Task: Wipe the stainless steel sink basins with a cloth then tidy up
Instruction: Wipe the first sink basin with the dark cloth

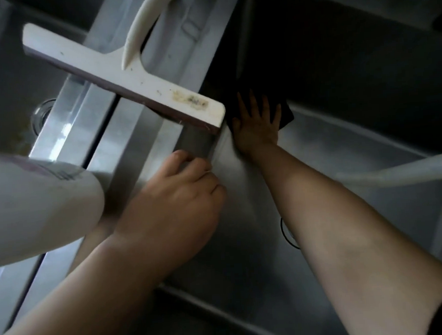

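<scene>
**Right hand presses a dark cloth into the far corner of the steel basin**

Head view: the right hand [257,120], just right of the frame's centre, lies flat with its fingers [244,102] straight and spread on a dark, folded cloth [286,112], pressing it against the corner where the basin's far wall meets its floor. The cloth shows beyond the fingertips and to the right of the hand. The bare right forearm runs from the lower right of the frame up to that hand.

The left hand [175,192], lower centre, rests on the left edge of the grey stainless steel sink basin [329,146], its fingers curled over the rim; whether they clamp it tightly cannot be told.

A white plastic squeegee with a curved handle [122,72] crosses the upper left of the frame, lying over the steel divider [105,137] between the two basins, its stained right end near the right hand. A round drain [41,112] shows in the left basin. A blurred white rounded object [37,202] fills the left edge.
</scene>
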`<state>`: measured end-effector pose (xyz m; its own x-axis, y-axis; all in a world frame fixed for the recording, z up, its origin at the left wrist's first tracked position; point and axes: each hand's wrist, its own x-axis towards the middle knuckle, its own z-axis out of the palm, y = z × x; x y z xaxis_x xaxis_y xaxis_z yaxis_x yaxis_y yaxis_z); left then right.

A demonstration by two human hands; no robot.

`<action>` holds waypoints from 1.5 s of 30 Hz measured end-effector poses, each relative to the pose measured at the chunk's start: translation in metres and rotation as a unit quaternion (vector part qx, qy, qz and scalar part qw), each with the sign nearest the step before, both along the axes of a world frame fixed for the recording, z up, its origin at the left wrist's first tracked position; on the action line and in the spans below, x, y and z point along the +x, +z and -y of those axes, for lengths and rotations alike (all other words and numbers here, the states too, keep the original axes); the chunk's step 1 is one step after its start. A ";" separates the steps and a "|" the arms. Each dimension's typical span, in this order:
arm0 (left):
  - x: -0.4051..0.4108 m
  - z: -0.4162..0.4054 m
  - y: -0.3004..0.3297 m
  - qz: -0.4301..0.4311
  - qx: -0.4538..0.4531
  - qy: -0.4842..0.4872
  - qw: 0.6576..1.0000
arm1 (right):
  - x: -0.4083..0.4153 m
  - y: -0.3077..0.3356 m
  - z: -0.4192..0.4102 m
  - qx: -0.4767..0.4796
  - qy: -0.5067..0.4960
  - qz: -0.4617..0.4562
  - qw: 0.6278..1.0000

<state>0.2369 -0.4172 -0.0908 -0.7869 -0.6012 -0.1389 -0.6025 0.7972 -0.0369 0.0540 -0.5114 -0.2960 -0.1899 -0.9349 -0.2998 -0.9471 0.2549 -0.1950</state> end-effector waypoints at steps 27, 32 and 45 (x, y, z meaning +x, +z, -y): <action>-0.076 -0.059 -0.068 0.047 0.137 -0.017 0.989 | -0.234 0.002 -0.195 0.049 -0.169 -0.109 0.978; -0.071 -0.064 -0.075 0.045 0.140 -0.002 0.989 | -0.251 0.007 -0.228 0.042 -0.222 -0.093 0.970; -0.035 -0.067 -0.078 0.063 0.190 0.067 0.977 | -0.133 0.002 -0.226 0.046 -0.259 -0.090 0.961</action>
<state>0.2016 -0.3504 -0.1688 -0.6664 -0.5839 -0.4637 -0.7128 0.6814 0.1662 -0.0788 -0.2852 -0.2939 -0.6786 -0.6727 -0.2949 -0.7053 0.7089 0.0057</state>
